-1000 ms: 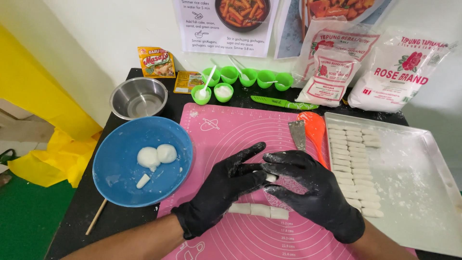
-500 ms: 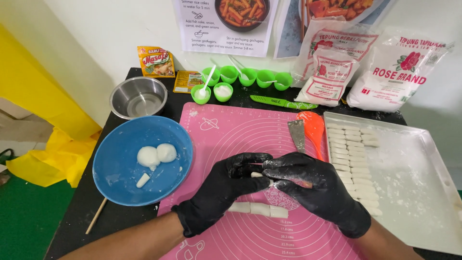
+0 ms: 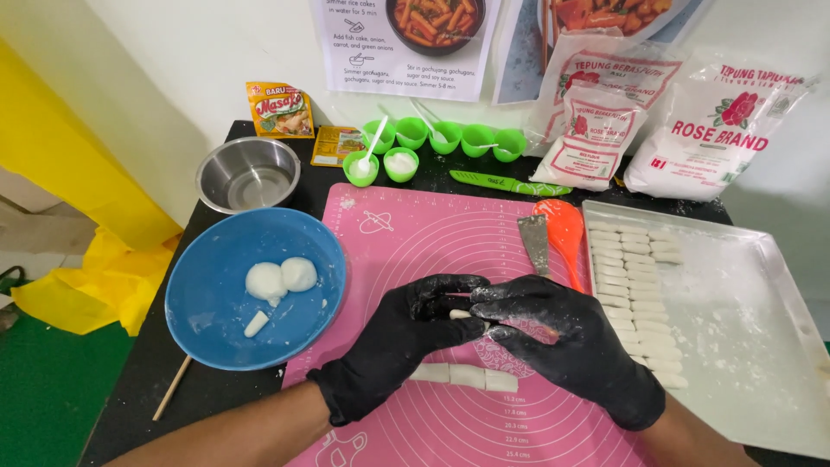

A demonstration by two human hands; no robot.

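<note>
Meeting over the middle of the pink silicone baking mat (image 3: 415,233), two hands in flour-dusted black gloves pinch one small white piece of dough (image 3: 459,314) between their fingertips: the left hand (image 3: 406,342) comes in from the lower centre of the frame with its fingers curled closed on the piece's left end, and the right hand (image 3: 562,342) comes in from the lower right, its fingers closed around the other end. Just below the hands, a short row of cut white dough pieces (image 3: 464,376) lies on the mat. In the left of the frame sits a round blue plate (image 3: 207,311) carrying two white dough balls (image 3: 281,278) and a small dough scrap. At the right stands a floured metal baking tray (image 3: 743,346) with rows of short white dough sticks (image 3: 635,294) along its left side. Between tray and hands lie a metal scraper (image 3: 534,242) and an orange plastic spatula (image 3: 566,238). In the upper left of the frame is a steel bowl (image 3: 247,173), and near the top centre a row of small green cups (image 3: 441,138) beside a green-handled knife (image 3: 506,183). Bags of white flour (image 3: 657,121) lean against the wall at the upper right.
</note>
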